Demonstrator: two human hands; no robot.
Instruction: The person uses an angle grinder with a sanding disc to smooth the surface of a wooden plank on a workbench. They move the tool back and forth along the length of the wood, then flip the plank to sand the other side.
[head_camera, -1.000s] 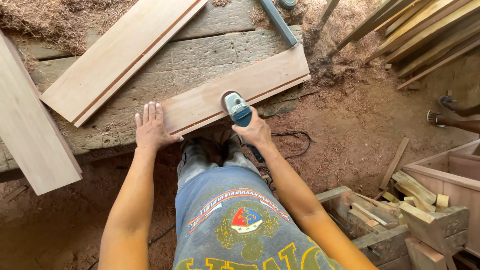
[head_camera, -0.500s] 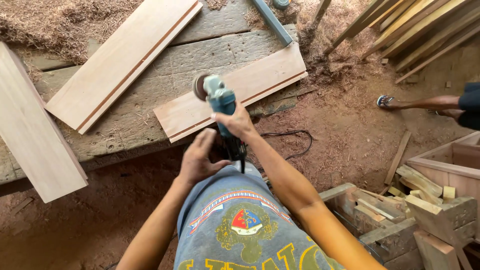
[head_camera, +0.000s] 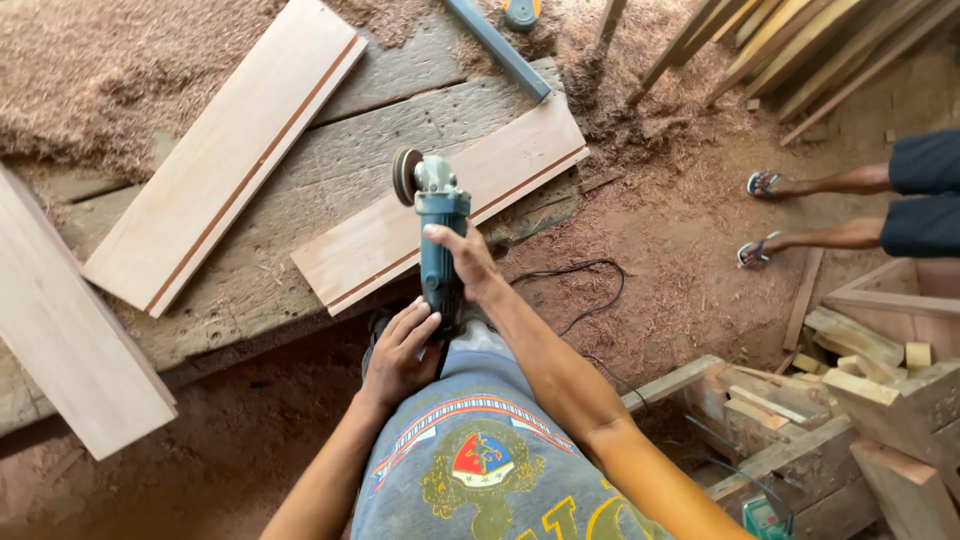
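Your right hand (head_camera: 468, 262) grips the angle grinder (head_camera: 436, 228) while your left hand (head_camera: 400, 352) closes on its rear, disc lifted clear above the grooved board (head_camera: 380, 240) on the surface (head_camera: 250, 255) ahead, so sanding looks paused, how much remains unclear.

Both arms are bare all the way up, no sleeves, gloves, watch or rings that I can see on the left hand (head_camera: 398, 352) or the right hand (head_camera: 462, 262). The person's got on a faded grey-blue t-shirt (head_camera: 470, 440) with a printed crest on the front, a red and blue shield with a striped ribbon band arching over it and yellowish block lettering underneath. Legs and feet are mostly hidden under the shirt.
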